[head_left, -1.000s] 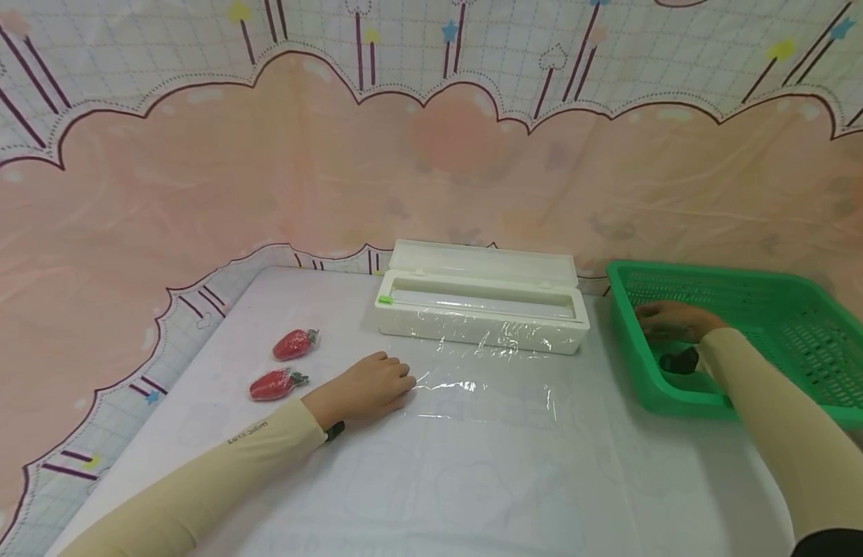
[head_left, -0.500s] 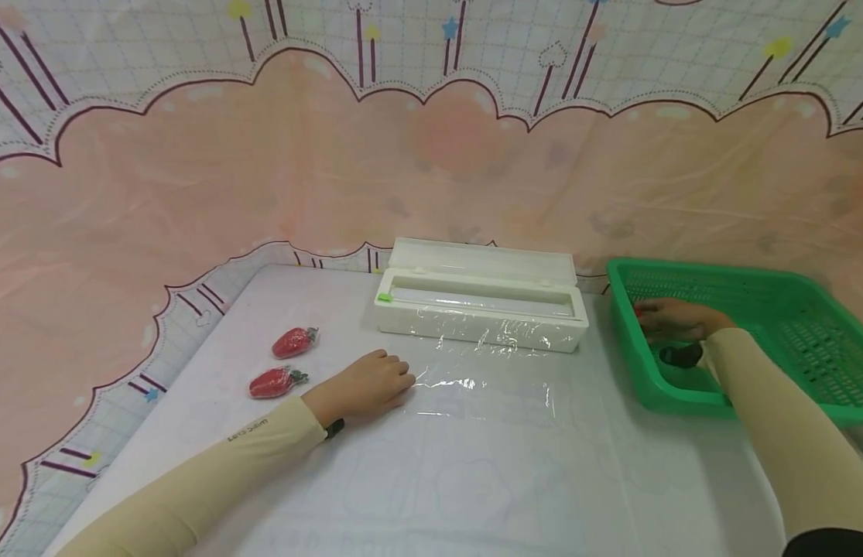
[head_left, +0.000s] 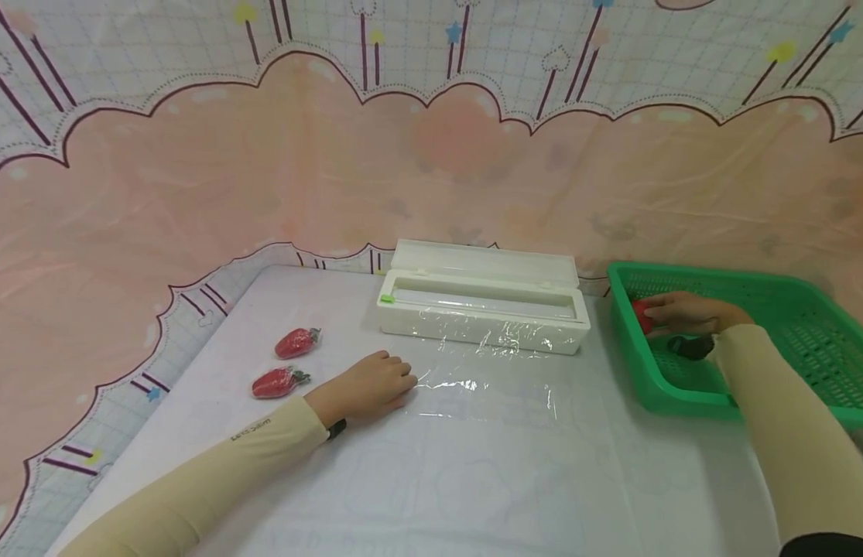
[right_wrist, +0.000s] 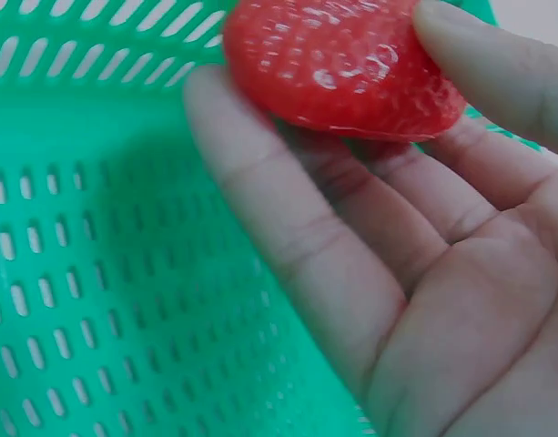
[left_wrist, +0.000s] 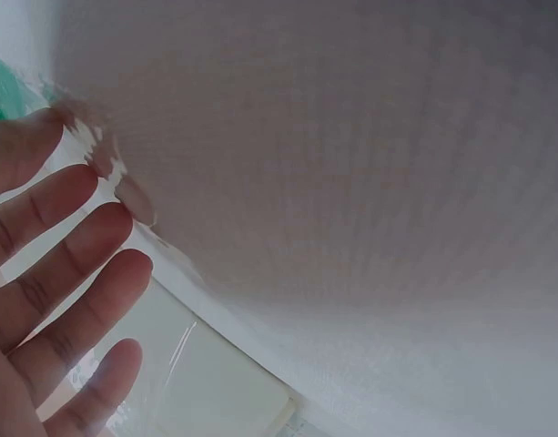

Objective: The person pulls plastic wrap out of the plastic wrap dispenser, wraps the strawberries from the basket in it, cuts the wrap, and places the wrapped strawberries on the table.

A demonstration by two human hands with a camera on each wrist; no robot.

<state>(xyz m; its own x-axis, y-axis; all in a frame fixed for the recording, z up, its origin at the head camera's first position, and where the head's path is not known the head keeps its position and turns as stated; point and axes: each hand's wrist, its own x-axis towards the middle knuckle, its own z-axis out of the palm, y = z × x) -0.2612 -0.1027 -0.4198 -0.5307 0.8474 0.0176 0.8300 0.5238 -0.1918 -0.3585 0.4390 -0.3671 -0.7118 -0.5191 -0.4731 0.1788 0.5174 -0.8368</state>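
My right hand [head_left: 689,312] is inside the green basket [head_left: 654,391] at its left end. It holds a red strawberry [right_wrist: 342,68] between thumb and fingers, as the right wrist view shows; little of the strawberry shows in the head view. My left hand [head_left: 368,384] rests at the left edge of a sheet of clear cling film [head_left: 487,385], its loosely extended fingers touching the film's edge in the left wrist view. The film runs out from a white cling film dispenser [head_left: 483,329] with its lid raised.
Two strawberries, one farther back [head_left: 297,343] and one nearer [head_left: 281,382], both looking wrapped in film, lie left of my left hand. A green slider [head_left: 387,299] sits at the dispenser's left end. A patterned cloth [head_left: 431,178] hangs behind the white table [head_left: 438,495].
My right hand has shifted slightly to the right and up inside the basket, and the red strawberry now shows at its fingertips. The left hand stays at the film.
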